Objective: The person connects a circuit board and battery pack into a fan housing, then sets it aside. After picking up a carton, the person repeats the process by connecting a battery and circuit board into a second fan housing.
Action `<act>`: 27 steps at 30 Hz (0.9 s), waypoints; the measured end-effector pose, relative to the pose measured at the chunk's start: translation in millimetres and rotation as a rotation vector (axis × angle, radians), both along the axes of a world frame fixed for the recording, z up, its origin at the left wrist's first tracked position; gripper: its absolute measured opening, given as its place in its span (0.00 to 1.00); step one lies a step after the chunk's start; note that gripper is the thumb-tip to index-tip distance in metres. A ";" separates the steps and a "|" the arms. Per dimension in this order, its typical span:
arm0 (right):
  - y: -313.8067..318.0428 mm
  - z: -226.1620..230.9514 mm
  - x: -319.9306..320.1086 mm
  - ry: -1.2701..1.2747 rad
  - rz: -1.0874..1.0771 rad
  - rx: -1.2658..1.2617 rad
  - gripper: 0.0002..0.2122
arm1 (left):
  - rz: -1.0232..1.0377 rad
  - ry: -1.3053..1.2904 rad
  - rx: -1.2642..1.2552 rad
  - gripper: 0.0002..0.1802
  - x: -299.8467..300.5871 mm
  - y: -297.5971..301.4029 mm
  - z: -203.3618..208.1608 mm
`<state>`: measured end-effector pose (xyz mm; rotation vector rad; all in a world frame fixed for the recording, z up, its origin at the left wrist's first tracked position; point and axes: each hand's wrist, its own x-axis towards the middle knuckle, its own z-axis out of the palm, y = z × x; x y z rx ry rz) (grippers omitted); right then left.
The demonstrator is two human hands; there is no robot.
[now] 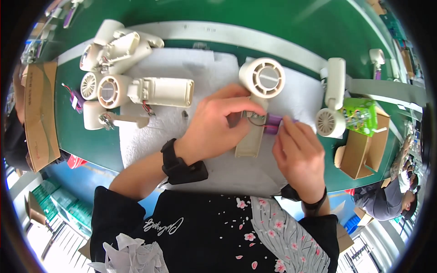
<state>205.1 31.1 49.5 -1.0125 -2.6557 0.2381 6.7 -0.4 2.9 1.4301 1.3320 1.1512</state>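
Observation:
A cream handheld fan point(248, 145) lies in front of me with its round head away from me and its handle opened toward me. My left hand point(214, 125) is closed on the fan just below the head, thumb and forefinger by the wires and small parts there. A purple cylindrical battery point(273, 124) sits just right of the handle, with a thin wire running from it toward the fan. The fingertips of my right hand point(300, 157) pinch this battery or its wire end; the fingers partly hide it.
A white foam sheet point(200, 68) covers the green table. Several cream fan bodies point(164, 92) and another purple battery point(76, 101) lie at the left. One fan point(336, 84) lies at the right, beside a green packet point(359, 116) in a cardboard box point(357, 154). Other people sit at both sides.

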 end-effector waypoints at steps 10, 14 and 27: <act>2.3 -3.8 12.8 0.080 0.038 -0.056 0.09 | -0.053 0.009 0.072 0.18 -1.8 2.5 -7.7; 4.0 -7.8 17.0 0.128 0.043 -0.063 0.06 | -0.109 0.037 0.026 0.20 -4.7 2.0 -7.0; -5.1 -9.4 10.6 0.118 0.036 0.054 0.03 | -0.125 0.072 0.074 0.19 -8.5 0.6 -9.0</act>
